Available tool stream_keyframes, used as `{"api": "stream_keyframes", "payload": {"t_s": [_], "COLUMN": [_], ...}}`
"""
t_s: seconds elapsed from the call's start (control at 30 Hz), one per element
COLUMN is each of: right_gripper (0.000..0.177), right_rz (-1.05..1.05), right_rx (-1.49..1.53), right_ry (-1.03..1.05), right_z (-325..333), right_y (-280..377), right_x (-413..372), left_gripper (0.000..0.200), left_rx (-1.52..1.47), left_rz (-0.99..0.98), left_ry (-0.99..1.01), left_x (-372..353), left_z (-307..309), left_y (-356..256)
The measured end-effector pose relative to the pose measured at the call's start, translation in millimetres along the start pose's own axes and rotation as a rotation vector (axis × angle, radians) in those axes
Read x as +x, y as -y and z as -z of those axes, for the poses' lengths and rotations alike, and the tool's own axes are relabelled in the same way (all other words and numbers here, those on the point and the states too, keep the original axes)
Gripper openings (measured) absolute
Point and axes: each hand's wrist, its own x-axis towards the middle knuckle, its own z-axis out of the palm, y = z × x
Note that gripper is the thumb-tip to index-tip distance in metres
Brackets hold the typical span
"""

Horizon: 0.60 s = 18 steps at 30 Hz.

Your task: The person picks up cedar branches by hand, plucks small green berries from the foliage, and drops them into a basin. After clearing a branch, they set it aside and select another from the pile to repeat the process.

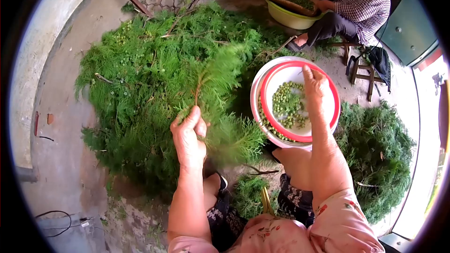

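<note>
Our left hand (188, 135) clasps a feathery green sprig (213, 82); our right hand (316, 91), palm hidden, spreads open over a red-rimmed round plastic basin (263, 98).

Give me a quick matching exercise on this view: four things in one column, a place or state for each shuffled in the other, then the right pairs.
Things
1. left hand
2. right hand
3. yellow-green basin
4. smaller green pile

Places or states
A. in front of the seated person, top right
B. stretched out over the red-rimmed bowl of green berries
C. on the ground, to the right of the right forearm
D. closed around a green sprig

Pairs: 1-D, 2-B, 3-A, 4-C
</note>
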Motion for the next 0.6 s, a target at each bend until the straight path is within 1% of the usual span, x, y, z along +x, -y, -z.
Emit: {"api": "stream_keyframes", "payload": {"t_s": [0.03, 0.07, 0.1, 0.13, 0.17, 0.2, 0.23, 0.27, 0.3, 0.4, 0.47, 0.5, 0.53, 0.57, 0.6], "right_gripper": [0.026, 0.023, 0.020, 0.019, 0.018, 0.018, 0.019, 0.019, 0.020, 0.019, 0.016, 0.016, 0.015, 0.013, 0.014], "right_rz": [-0.034, -0.065, 0.009, 0.118, 0.255, 0.393, 0.244, 0.097, -0.050, 0.123, 0.461, 0.450, 0.438, 0.346, 0.319], "right_rx": [-0.002, -0.002, -0.004, 0.037, 0.046, 0.055, 0.033, 0.012, -0.009, -0.007, 0.079, 0.020, -0.041, -0.076, -0.118], "right_ry": [-0.008, -0.017, -0.039, -0.120, -0.204, -0.291, -0.147, -0.003, 0.141, 0.182, 0.061, 0.181, 0.301, 0.467, 0.604], "right_z": [3, 5, 5, 1, -7, -14, -9, 0, 5, -9, -27, -28, -25, -20, -23], "right_y": [4, 4, -5, -15, -30, -45, -29, 0, 16, -3, -12, -16, -2, 13, 14], "right_x": [-2, 1, 6, 9, 19, 28, 18, 1, -9, -5, -5, -6, -17, -32, -40], "left_gripper": [0.016, 0.019, 0.022, 0.024, 0.027, 0.023, 0.021, 0.022, 0.025, 0.027, 0.025, 0.025, 0.025, 0.024, 0.024], "left_rx": [-0.075, -0.083, -0.109, -0.134, -0.129, -0.162, -0.188, -0.214, -0.238, -0.239, -0.298, -0.315, -0.332, -0.339, -0.345], "left_rz": [-0.017, -0.022, -0.019, -0.016, -0.010, -0.023, -0.025, -0.029, -0.026, -0.040, -0.023, -0.015, -0.006, 0.003, 0.013], "left_ry": [-0.032, -0.029, -0.036, -0.042, -0.089, -0.112, -0.151, -0.189, -0.191, -0.276, -0.319, -0.341, -0.362, -0.369, -0.375], "left_x": [1, 6, 9, 12, 14, 16, 18, 19, 21, 26, 31, 32, 33, 34, 34], "left_z": [0, 6, 9, 11, 13, 13, 13, 12, 15, 17, 21, 21, 21, 22, 22], "left_y": [-2, -1, -4, -6, -9, -11, -14, -17, -18, -22, -18, -17, -17, -17, -17]}}
